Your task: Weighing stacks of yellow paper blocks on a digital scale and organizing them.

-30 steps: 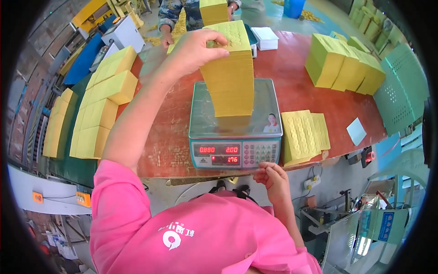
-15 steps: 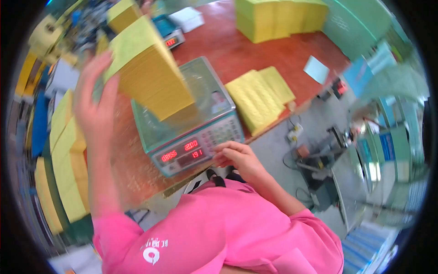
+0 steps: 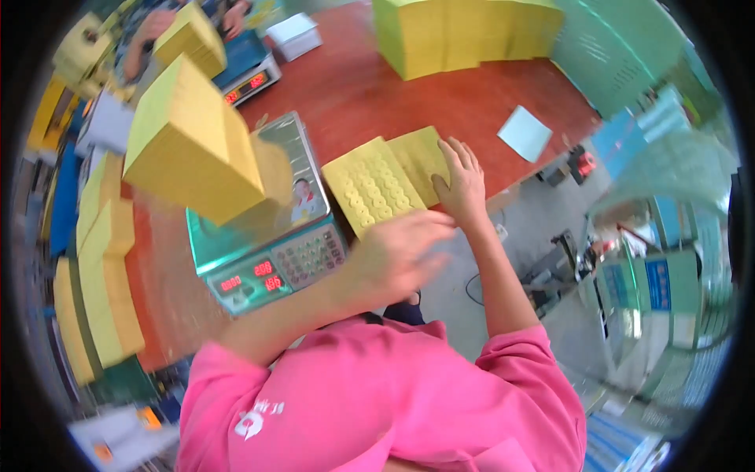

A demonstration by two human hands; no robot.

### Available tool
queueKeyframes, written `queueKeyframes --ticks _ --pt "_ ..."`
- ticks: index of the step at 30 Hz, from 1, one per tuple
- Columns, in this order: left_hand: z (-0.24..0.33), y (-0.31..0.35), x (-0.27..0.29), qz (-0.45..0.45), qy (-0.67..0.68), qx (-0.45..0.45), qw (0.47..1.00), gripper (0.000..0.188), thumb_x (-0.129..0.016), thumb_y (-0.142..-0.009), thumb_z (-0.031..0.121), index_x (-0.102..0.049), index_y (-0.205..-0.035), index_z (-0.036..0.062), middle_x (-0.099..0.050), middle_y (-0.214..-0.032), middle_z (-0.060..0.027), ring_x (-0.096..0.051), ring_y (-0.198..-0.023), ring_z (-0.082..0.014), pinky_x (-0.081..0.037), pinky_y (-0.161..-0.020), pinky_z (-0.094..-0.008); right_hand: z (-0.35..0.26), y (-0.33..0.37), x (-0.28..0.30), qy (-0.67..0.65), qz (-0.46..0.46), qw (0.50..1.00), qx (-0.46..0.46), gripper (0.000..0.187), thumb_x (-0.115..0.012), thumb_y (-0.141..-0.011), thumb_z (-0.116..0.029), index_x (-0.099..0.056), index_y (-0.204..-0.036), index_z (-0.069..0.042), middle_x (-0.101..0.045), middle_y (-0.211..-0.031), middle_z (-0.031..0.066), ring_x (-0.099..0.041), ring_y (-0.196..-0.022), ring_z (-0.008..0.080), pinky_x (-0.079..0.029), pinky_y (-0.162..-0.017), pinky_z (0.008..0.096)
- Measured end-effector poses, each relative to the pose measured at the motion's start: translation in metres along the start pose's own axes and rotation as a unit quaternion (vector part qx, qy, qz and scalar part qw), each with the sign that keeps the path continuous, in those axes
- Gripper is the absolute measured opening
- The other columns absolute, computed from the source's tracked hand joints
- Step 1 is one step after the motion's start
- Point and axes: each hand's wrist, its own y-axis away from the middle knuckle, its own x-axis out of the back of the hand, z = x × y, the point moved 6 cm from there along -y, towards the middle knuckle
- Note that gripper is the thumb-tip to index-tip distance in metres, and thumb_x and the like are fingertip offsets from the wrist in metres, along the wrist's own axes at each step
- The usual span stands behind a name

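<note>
A tall stack of yellow paper sheets (image 3: 193,145) stands on the plate of a teal counting scale (image 3: 271,271), whose red display is lit. Right of the scale lie an embossed yellow pad (image 3: 366,181) with raised ring shapes and a flat yellow sheet (image 3: 417,161) partly beside it. My right hand (image 3: 464,182) rests at the flat sheet's right edge, fingers stretched and thumb on its near corner. My left hand (image 3: 401,256) hovers in front of the embossed pad, near my right wrist; motion smears its fingers, and I see nothing in it.
Across the red table (image 3: 338,86), a co-worker's hands (image 3: 153,27) are at a yellow stack (image 3: 189,39) on a second scale (image 3: 255,75). Yellow blocks (image 3: 464,35) line the back; more yellow stacks (image 3: 106,267) stand left. A pale blue sheet (image 3: 525,134) lies at right.
My left hand has left the stack on the scale and swung right. My right hand has moved from beside the keypad to the flat yellow sheet. The scale's display reading has changed.
</note>
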Motion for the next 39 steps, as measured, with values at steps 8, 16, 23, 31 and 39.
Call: queueKeyframes --ticks 8,16,23,31,39 --pt "-0.051 -0.046 -0.129 0.098 -0.159 0.093 0.978 0.069 -0.073 -0.078 0.033 -0.049 -0.131 -0.0061 -0.042 -0.139 -0.0305 -0.035 -0.134 -0.0473 -0.031 -0.110 -0.0550 0.098 0.041 0.006 -0.045 -0.102 0.992 0.060 0.040 -0.061 -0.080 -0.016 -0.064 -0.119 -0.007 -0.061 -0.124 0.0122 -0.056 -0.117 0.0341 -0.049 -0.090 0.0413" --pt "-0.095 -0.035 -0.166 0.060 -0.235 0.136 0.961 0.067 -0.076 -0.073 0.026 -0.051 -0.125 -0.0068 -0.041 -0.140 -0.0277 -0.032 -0.136 -0.0458 -0.029 -0.112 -0.0548 0.171 0.100 0.032 -0.281 -0.105 0.881 -0.366 0.034 -0.051 -0.098 -0.020 -0.055 -0.128 -0.003 -0.061 -0.117 0.0109 -0.062 -0.102 0.0237 -0.053 -0.079 0.0347" --pt "-0.084 -0.024 -0.144 0.229 0.061 0.179 0.955 0.071 -0.073 -0.079 0.014 -0.040 -0.139 -0.0046 -0.043 -0.140 -0.0227 -0.047 -0.128 -0.0334 -0.040 -0.107 -0.0399 0.109 0.065 0.075 -0.482 -0.157 0.776 -0.375 0.031 -0.049 -0.095 -0.012 -0.055 -0.121 0.003 -0.061 -0.110 0.0093 -0.059 -0.097 0.0165 -0.049 -0.084 0.0309" --pt "0.024 0.006 0.048 0.291 0.271 0.247 0.884 0.018 -0.066 -0.093 0.019 -0.065 -0.094 0.0010 -0.059 -0.078 0.0035 -0.050 -0.076 -0.0015 -0.043 -0.066 -0.0213 -0.048 -0.052 0.142 -0.489 -0.140 0.843 -0.177 0.030 -0.054 -0.093 -0.016 -0.059 -0.112 0.006 -0.060 -0.093 0.0048 -0.051 -0.081 0.0089 -0.040 -0.070 0.0236" --pt "0.023 0.065 0.294 0.405 0.103 0.197 0.887 0.025 -0.066 -0.091 0.030 -0.065 -0.090 0.0050 -0.065 -0.075 -0.0013 -0.058 -0.063 -0.0084 -0.044 -0.055 -0.0233 -0.258 -0.198 0.062 -0.630 -0.248 0.734 -0.055 0.039 -0.060 -0.090 -0.013 -0.056 -0.121 0.009 -0.064 -0.100 0.0110 -0.059 -0.085 0.0126 -0.046 -0.072 0.0251"
